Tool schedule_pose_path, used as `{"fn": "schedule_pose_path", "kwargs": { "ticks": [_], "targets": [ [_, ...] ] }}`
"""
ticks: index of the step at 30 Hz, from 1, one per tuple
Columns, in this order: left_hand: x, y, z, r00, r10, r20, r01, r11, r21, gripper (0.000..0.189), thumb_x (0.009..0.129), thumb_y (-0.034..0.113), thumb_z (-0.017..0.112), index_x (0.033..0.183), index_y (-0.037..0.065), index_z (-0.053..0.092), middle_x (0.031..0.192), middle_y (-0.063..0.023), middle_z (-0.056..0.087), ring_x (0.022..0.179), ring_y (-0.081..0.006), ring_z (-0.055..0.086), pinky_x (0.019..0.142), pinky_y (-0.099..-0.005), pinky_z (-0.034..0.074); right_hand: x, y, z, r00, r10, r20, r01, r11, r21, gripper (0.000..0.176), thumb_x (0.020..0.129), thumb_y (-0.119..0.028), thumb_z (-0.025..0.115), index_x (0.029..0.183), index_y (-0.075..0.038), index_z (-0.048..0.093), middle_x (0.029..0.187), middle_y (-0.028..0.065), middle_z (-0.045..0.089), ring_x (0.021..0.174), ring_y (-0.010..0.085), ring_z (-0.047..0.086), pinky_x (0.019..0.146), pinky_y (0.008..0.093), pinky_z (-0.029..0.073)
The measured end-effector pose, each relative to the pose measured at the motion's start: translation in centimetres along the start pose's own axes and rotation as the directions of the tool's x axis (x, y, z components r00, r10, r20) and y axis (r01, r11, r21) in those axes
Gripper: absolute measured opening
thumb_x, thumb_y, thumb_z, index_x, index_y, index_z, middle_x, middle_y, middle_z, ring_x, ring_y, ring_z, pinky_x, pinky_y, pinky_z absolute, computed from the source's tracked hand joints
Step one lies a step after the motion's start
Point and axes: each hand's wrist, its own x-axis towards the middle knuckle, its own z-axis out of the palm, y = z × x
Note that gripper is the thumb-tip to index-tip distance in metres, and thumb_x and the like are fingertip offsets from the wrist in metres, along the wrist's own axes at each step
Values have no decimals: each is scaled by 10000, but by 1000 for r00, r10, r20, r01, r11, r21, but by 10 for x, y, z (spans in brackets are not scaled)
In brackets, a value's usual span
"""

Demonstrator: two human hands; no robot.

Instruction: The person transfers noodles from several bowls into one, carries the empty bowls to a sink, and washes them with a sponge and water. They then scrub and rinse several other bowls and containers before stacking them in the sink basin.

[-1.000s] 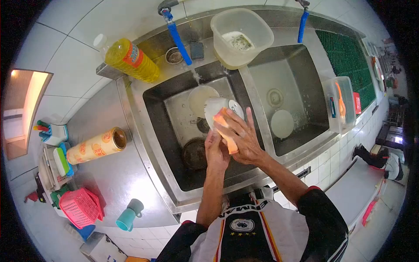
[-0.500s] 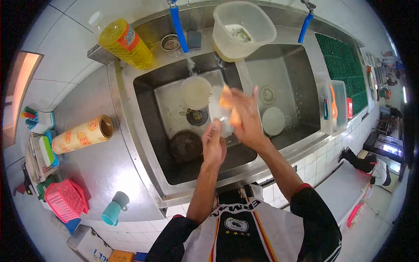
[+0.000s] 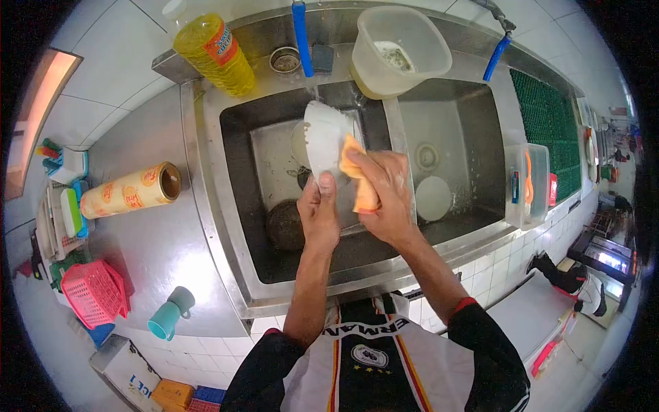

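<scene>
Change, bowl: your white bowl (image 3: 324, 137) now stands higher and further left than half a second ago, up over the left basin just below the blue tap (image 3: 301, 34); before, it hung lower, blurred, in front of the divider between the basins.
Change, sponge: the orange sponge (image 3: 364, 192) has gone from the bowl's upper edge to its lower right edge.
Left hand: your left hand (image 3: 319, 214) is closed on the bowl's lower rim, thumb laid up its face.
Right hand: your right hand (image 3: 390, 196) is clamped around the sponge, pressing it against the bowl.
Bowl, form: smooth, glossy, round, tipped on edge with wet specks.
Sponge, form: soft, folded slab, bent in your grip.
Sink (image 3: 237, 158): brushed steel, two rectangular basins, wet and reflective.
Left basin: a dark round pan (image 3: 283, 225) lies on its floor, just beside your left hand.
Right basin: a flat white disc (image 3: 434, 198) lies near the front wall.
Back ledge: a translucent plastic tub (image 3: 371, 75) with rounded corners; a yellow bottle (image 3: 213, 51) lying tilted.
Desk (image 3: 158, 240): dull steel sheet carrying a yellow printed cylinder (image 3: 127, 193) on its side.
</scene>
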Motion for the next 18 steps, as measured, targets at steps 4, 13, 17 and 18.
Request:
{"fn": "schedule_pose_path", "kwargs": {
  "ticks": [4,13,17,18],
  "targets": [
    [-2,-3,-4,1000,-7,23,6,1000,26,411,1056,349,560,1273,4,614,1199,-28,659,1067,-93,571,939,-260,445,-2,-11,-2,997,-8,76,1,996,91,691,678,-38,780,1340,-96,591,1214,133,572,1120,368,502,990,480,419],
    [-9,0,-11,990,-130,-51,103,929,-355,452,1038,323,586,1315,-35,562,1275,-114,637,1171,-233,616,1052,-404,462,36,58,26,894,415,170,-433,698,570,364,1045,-336,562,1309,-86,593,1159,81,666,1075,183,633,902,333,511],
    [7,22,-5,997,-27,-77,-12,886,-463,523,1031,388,577,1347,-26,534,1312,-151,613,1221,-281,598,1084,-455,449,-11,43,61,633,762,135,-317,96,944,382,1081,-397,455,1289,-102,578,1197,49,656,1104,143,621,972,312,494],
    [16,21,-15,991,29,-134,-36,998,-53,594,1028,461,553,1345,-42,528,1307,-149,615,1201,-288,607,1056,-461,474,-7,27,60,543,828,142,-232,-15,973,386,1084,-395,439,1271,-92,587,1208,64,656,1121,166,623,997,326,486]
  ]
}}
